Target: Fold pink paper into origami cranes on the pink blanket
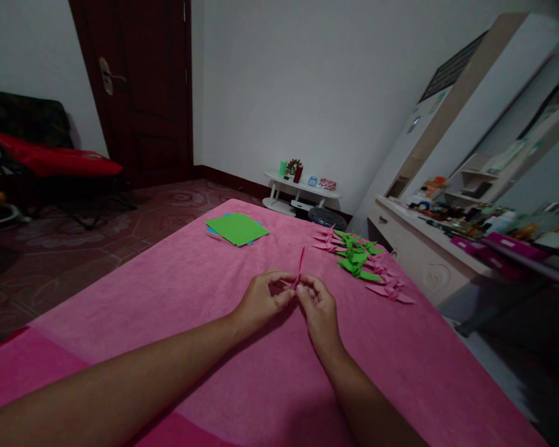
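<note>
Between my two hands is a folded piece of pink paper [301, 264], with one thin strip of it pointing up and away from me. My left hand [265, 297] pinches its lower left side between thumb and fingers. From the right, my right hand [317, 304] pinches the same paper, thumb close to the left fingertips. The paper's lower part is mostly hidden by my fingers. Right of my hands lie several folded paper cranes, green ones [356, 264] and pink ones [391, 290]. Farther off to the left is a stack of square paper sheets [237, 229], green on top.
A pink cloth [177, 298] covers the surface under my hands. On the right stands a white dressing table [419, 242] crowded with bottles and boxes. A low white shelf [302, 185] is against the far wall. A red folding chair [60, 160] stands at left by a dark door [144, 87].
</note>
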Tool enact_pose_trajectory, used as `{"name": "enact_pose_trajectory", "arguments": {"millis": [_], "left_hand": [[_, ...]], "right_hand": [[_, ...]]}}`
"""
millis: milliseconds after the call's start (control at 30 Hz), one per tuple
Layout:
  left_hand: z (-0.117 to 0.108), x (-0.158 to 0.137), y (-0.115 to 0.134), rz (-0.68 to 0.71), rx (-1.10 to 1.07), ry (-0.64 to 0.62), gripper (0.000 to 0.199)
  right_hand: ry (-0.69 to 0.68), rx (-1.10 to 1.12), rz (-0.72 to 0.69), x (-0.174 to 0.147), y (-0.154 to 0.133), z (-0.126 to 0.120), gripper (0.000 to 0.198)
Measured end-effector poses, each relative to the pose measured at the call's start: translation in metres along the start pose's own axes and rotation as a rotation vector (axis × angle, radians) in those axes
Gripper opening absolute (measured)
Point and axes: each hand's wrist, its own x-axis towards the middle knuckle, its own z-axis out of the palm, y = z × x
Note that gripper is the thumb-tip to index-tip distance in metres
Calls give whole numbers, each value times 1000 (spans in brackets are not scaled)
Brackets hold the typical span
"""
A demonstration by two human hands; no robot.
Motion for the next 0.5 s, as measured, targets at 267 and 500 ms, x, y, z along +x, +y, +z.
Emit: {"name": "enact_pose_trajectory", "arguments": {"millis": [267, 500], "left_hand": [[0, 2, -3, -7, -16, -12, 29], [1, 4, -8, -33, -64, -42, 30]], "right_hand": [[-10, 125, 125, 1, 4, 0, 19], [-29, 143, 157, 4, 10, -2, 18]]}}
